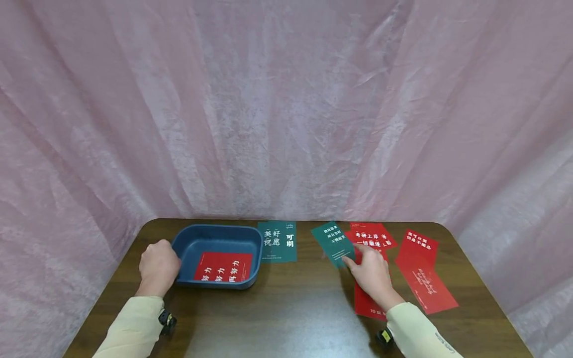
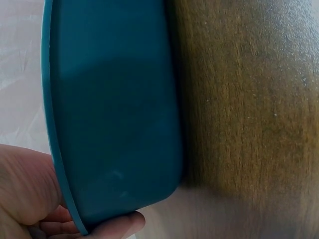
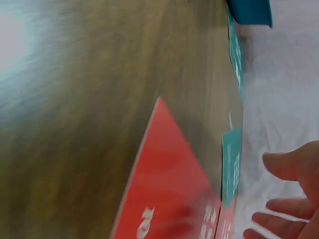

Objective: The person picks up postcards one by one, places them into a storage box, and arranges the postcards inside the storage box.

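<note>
Head view: left hand pinched the bin's rim; right hand spread.
The latter was at a green card near the tabletop's far edge.

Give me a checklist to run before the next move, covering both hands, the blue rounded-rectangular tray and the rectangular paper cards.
1. Left hand gripping the tray at its rim: ok.
2. Red card inside the tray: ok.
3. Green card pinched by the right hand: not ok, thumb and fingers apart.
4. Red cards by that hand lying separately: not ok, some overlap.
5. Anything beneath the tray's card: cannot tell.
</note>
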The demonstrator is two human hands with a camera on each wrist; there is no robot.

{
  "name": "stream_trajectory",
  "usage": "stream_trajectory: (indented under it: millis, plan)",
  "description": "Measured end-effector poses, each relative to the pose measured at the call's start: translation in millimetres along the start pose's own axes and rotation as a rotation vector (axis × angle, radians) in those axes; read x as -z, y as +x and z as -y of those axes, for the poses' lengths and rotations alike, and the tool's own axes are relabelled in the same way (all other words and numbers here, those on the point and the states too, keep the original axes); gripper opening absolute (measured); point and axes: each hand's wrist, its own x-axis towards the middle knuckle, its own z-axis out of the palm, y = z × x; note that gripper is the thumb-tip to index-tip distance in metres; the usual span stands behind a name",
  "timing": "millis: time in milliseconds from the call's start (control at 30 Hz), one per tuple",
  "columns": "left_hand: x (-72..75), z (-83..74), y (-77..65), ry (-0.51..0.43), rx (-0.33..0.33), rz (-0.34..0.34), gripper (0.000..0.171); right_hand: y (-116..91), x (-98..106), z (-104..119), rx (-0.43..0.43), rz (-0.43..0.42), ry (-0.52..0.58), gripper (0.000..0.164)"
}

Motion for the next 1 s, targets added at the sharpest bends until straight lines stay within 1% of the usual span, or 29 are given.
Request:
stream_trajectory:
  millis: [100, 200, 300, 400, 533, 667, 767, 900, 1000]
  plan:
    - [0.5, 0.4, 0.1, -0.001, 0.001, 0.004, 0.019, -8, 9, -8, -0.101, 0.057, -0.025, 0.065]
    - [0.3, 0.1, 0.6, -0.006, -0.005, -0.001, 0.02, -14, 17, -11, -0.167, 0.11, -0.059, 0.077]
    - [-0.3, -0.1, 0.3, -0.008, -0.013, -0.002, 0.02, -19, 24, -14, -0.206, 0.141, -0.099, 0.083]
    - [-1.1, 0.2, -0.1, -0.005, -0.021, -0.008, 0.02, -23, 30, -16, -0.244, 0.161, -0.144, 0.085]
    - [-0.5, 0.7, 0.1, 0.0, -0.021, -0.009, 0.021, -30, 37, -21, -0.288, 0.239, -0.234, 0.087]
    - [1.4, 1.3, -0.3, 0.005, -0.021, -0.003, 0.022, -39, 38, -25, -0.295, 0.337, -0.356, 0.093]
    - [3.0, 0.5, -0.2, 0.005, -0.013, 0.009, 0.022, -44, 36, -27, -0.301, 0.367, -0.402, 0.096]
    - [2.5, 0.8, -0.2, 0.004, 0.004, 0.036, 0.022, -46, 34, -28, -0.294, 0.368, -0.378, 0.101]
    - [1.9, 0.6, 0.3, 0.006, 0.009, 0.045, 0.023, -46, 34, -27, -0.266, 0.361, -0.347, 0.102]
